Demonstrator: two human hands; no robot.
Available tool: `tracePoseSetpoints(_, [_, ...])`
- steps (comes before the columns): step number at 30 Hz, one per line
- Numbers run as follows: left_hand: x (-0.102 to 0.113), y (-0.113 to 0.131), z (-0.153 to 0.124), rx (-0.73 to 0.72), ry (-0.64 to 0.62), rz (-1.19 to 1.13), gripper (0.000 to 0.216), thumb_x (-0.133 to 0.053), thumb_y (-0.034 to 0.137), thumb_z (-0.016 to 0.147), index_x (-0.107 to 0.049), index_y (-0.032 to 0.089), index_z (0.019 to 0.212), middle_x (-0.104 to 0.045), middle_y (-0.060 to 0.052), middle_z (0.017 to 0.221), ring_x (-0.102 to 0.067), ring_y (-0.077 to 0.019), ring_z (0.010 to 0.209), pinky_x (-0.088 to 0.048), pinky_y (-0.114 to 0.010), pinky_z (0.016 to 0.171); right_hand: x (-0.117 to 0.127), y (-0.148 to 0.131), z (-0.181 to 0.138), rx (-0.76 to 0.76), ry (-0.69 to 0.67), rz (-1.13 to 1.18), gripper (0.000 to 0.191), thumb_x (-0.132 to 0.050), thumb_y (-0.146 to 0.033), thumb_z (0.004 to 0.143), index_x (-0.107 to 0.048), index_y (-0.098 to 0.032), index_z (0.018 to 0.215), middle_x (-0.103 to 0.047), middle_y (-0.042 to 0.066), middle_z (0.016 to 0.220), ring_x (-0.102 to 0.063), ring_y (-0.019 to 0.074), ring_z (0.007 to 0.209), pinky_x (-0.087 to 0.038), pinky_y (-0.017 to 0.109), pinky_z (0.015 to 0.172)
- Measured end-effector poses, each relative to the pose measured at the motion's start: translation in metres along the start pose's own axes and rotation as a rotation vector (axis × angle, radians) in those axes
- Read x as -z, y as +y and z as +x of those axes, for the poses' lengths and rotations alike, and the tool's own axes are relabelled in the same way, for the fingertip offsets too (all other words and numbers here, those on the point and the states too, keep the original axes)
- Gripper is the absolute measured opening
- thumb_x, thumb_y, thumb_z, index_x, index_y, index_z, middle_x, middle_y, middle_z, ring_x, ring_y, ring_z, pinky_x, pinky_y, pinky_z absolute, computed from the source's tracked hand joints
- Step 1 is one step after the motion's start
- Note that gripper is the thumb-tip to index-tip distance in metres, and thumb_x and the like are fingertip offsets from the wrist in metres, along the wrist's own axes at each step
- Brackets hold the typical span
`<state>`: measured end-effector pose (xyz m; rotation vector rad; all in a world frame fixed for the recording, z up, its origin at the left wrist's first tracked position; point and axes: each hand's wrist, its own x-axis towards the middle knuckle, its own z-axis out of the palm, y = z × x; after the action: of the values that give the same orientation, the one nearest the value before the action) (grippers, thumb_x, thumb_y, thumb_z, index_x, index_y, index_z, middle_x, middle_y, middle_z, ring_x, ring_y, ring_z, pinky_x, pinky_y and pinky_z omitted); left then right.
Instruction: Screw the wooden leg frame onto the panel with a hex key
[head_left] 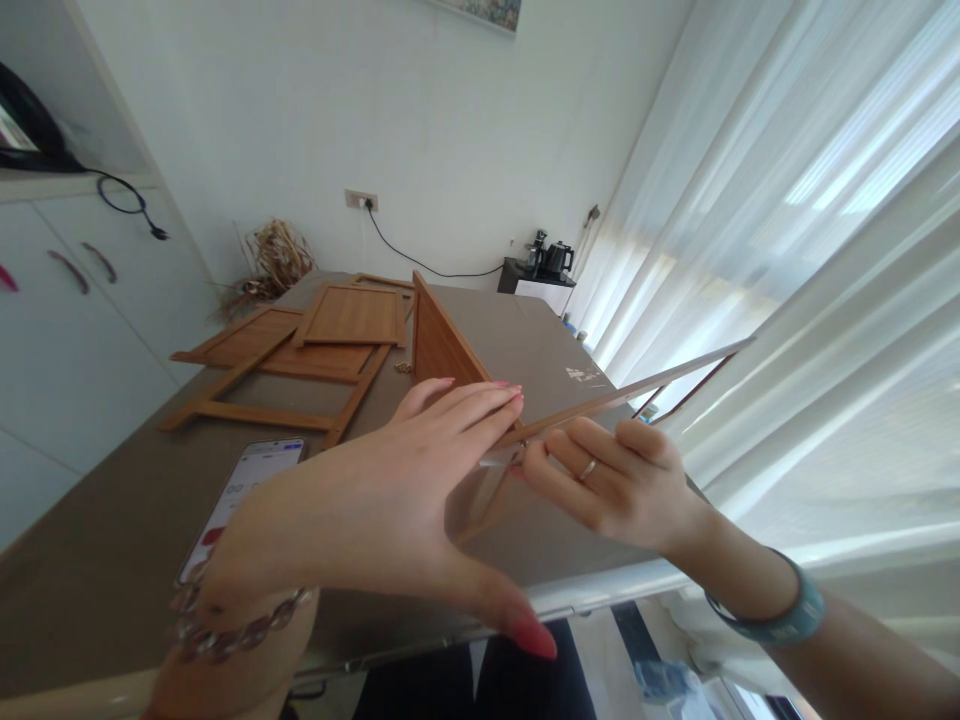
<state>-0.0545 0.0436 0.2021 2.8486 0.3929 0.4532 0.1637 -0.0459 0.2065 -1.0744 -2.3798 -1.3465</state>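
A wooden panel [444, 338] stands on edge on the table, its near end under my left hand [420, 480]. The fingers of that hand are stretched flat over the panel's corner, and the thumb points away toward the table edge. A long, narrow wooden frame piece [600, 403] meets the panel there and slants out to the right. Just below this joint is my right hand [600, 475], its fingers curled and thumb and forefinger pinched together. A small shiny bit shows by the fingertips, too blurred to name.
More wooden panels [352, 316] and an open wooden frame [262, 411] lie at the left. Small brass-coloured hardware [403, 367] is beside them. A phone [251, 480] lies near my left wrist. White curtains [750, 250] hang on the right, close to the frame piece's far end.
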Motion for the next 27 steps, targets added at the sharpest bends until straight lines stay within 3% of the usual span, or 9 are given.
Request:
tracePoseSetpoints(3, [-0.001, 0.001, 0.001, -0.02, 0.031, 0.002, 0.108, -0.057, 0.083, 0.068, -0.029, 0.019, 0.15, -0.038, -0.013, 0.154, -0.032, -0.034, 0.143, -0.036, -0.047, 0.113, -0.007, -0.011, -0.003, -0.188, 0.086, 0.143, 0.028, -0.054, -0.023, 0.095, -0.048, -0.021, 0.067, -0.057, -0.006, 0.059, -0.044, 0.0093, 0.058, -0.025, 0.033, 0.064])
tracePoseSetpoints(5, [-0.003, 0.002, 0.002, -0.036, 0.055, 0.03, 0.092, -0.054, 0.076, 0.079, -0.033, 0.019, 0.148, -0.04, -0.012, 0.153, -0.035, -0.0308, 0.14, -0.036, -0.044, 0.112, -0.011, -0.021, -0.004, -0.449, 0.108, 0.351, 0.037, -0.051, -0.022, 0.095, -0.042, -0.02, 0.06, -0.053, -0.005, 0.054, -0.042, 0.0086, 0.054, -0.028, 0.032, 0.066])
tracePoseSetpoints(7, [-0.006, 0.001, 0.003, -0.067, 0.092, 0.077, 0.073, -0.05, 0.063, 0.09, -0.036, 0.019, 0.146, -0.042, -0.01, 0.152, -0.036, -0.0268, 0.14, -0.031, -0.041, 0.115, -0.012, -0.033, -0.005, -0.78, 0.067, 0.666, 0.041, -0.047, -0.027, 0.097, -0.043, -0.02, 0.057, -0.05, -0.004, 0.05, -0.042, 0.009, 0.052, -0.031, 0.031, 0.066])
tracePoseSetpoints(10, [-0.011, -0.003, 0.005, -0.114, 0.15, 0.138, 0.053, -0.042, 0.043, 0.1, -0.035, 0.017, 0.146, -0.044, -0.01, 0.15, -0.037, -0.0211, 0.138, -0.025, -0.037, 0.116, -0.012, -0.048, -0.008, -1.203, -0.026, 1.297, 0.044, -0.043, -0.045, 0.098, -0.058, -0.02, 0.065, -0.049, -0.004, 0.044, -0.043, 0.0102, 0.047, -0.032, 0.028, 0.057])
tracePoseSetpoints(12, [-0.015, -0.006, 0.005, -0.14, 0.184, 0.162, 0.047, -0.039, 0.033, 0.102, -0.034, 0.016, 0.146, -0.045, -0.009, 0.149, -0.037, -0.0191, 0.138, -0.023, -0.035, 0.115, -0.014, -0.054, -0.01, -1.34, -0.035, 1.686, 0.047, -0.044, -0.053, 0.096, -0.062, -0.019, 0.07, -0.042, -0.005, 0.042, -0.037, 0.0089, 0.043, -0.029, 0.027, 0.051])
tracePoseSetpoints(14, [-0.018, -0.009, 0.006, -0.169, 0.223, 0.183, 0.045, -0.037, 0.027, 0.103, -0.033, 0.016, 0.146, -0.046, -0.009, 0.148, -0.037, -0.0189, 0.137, -0.022, -0.036, 0.114, -0.018, -0.056, -0.013, -1.364, -0.015, 1.878, 0.048, -0.047, -0.057, 0.093, -0.061, -0.018, 0.068, -0.038, -0.006, 0.043, -0.034, 0.0075, 0.043, -0.027, 0.025, 0.049])
tracePoseSetpoints(18, [-0.021, -0.012, 0.006, -0.204, 0.255, 0.224, 0.044, -0.036, 0.022, 0.102, -0.033, 0.015, 0.145, -0.047, -0.009, 0.147, -0.038, -0.0199, 0.137, -0.022, -0.036, 0.113, -0.028, -0.052, -0.02, -1.414, 0.073, 1.792, 0.038, -0.066, -0.056, 0.081, -0.057, -0.019, 0.075, -0.043, -0.007, 0.051, -0.035, 0.0068, 0.048, -0.029, 0.023, 0.051])
tracePoseSetpoints(21, [-0.021, -0.011, 0.005, -0.211, 0.256, 0.24, 0.044, -0.037, 0.021, 0.102, -0.034, 0.013, 0.145, -0.047, -0.01, 0.148, -0.039, -0.0202, 0.136, -0.023, -0.037, 0.113, -0.032, -0.048, -0.026, -1.428, 0.111, 1.638, 0.043, -0.074, -0.057, 0.072, -0.054, -0.02, 0.082, -0.049, -0.006, 0.06, -0.04, 0.0075, 0.052, -0.031, 0.022, 0.051])
tracePoseSetpoints(27, [-0.023, -0.011, 0.004, -0.229, 0.296, 0.247, 0.043, -0.037, 0.022, 0.102, -0.037, 0.012, 0.144, -0.05, -0.01, 0.145, -0.038, -0.0215, 0.138, -0.025, -0.038, 0.113, -0.027, -0.048, -0.035, -1.123, -0.032, 0.92, 0.041, -0.062, -0.054, 0.086, -0.059, -0.019, 0.064, -0.054, -0.002, 0.055, -0.045, 0.0088, 0.054, -0.032, 0.024, 0.055])
